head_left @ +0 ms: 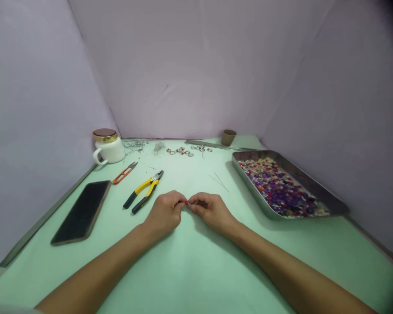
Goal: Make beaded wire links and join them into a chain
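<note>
My left hand (165, 212) and my right hand (212, 211) meet just above the green tabletop, thumbs and forefingers pinched. Between the fingertips shows a small red bead (187, 203), with a tiny silvery bit beside it on the right. Both hands grip this beaded piece; most of it is hidden by the fingers. Pliers with yellow and black handles (146, 192) lie left of my left hand, jaws pointing away. Beyond my right hand are two thin wire pieces (220, 182).
A metal tray (253, 192) of mixed beads stands on the right. At left are a phone (81, 212), orange thread snips (125, 173) and a lidded white mug (110, 150). Along the back lie tangled wire (136, 145), red-and-clear beaded pieces (182, 151), long rods (212, 144) and a brown cup (228, 137).
</note>
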Available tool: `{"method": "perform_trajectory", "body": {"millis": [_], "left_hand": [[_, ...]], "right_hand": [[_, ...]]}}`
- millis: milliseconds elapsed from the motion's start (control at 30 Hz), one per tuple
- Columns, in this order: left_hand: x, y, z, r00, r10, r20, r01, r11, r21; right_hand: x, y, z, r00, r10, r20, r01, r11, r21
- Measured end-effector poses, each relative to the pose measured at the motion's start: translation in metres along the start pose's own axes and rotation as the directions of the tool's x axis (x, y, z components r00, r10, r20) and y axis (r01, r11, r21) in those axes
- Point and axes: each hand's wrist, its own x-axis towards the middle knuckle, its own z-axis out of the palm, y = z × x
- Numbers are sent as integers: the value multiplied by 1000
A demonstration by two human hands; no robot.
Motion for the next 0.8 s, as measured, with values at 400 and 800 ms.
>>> {"method": "perform_trajectory", "body": {"millis": [400,800], "left_hand": [[9,0,2,991,-66,112,54,993,102],[11,-1,2,982,-32,189,-21,962,274]], "right_hand": [[2,-4,-9,992,-114,55,126,946,-300],[3,0,-10,950,-286,123,311,861,-402]]}}
